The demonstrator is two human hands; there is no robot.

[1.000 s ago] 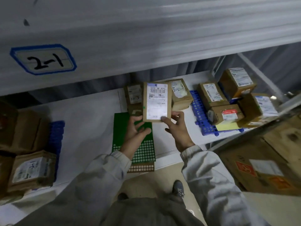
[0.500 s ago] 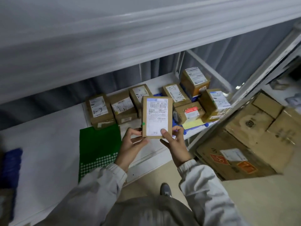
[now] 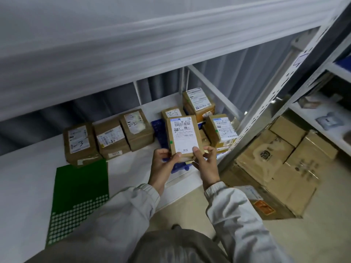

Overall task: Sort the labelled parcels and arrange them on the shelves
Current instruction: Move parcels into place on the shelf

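Fine print on held parcel (image 3: 183,136) label too small to read; lower edge covered by left hand (image 3: 164,164) and right hand (image 3: 206,165) thumbs. Blue tray (image 3: 158,127) largely hidden behind parcel and hands. Parcels at right (image 3: 221,128) partly hidden by held parcel and upright (image 3: 281,103). Upper shelf edge (image 3: 133,50) motion-blurred. Green mat (image 3: 81,186) corner hidden under sleeve (image 3: 117,215). Items on right-hand shelving (image 3: 330,120) blurred, unidentifiable.

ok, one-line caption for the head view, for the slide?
Both hands, left and right, hold a labelled parcel above the shelf of sorted parcels.
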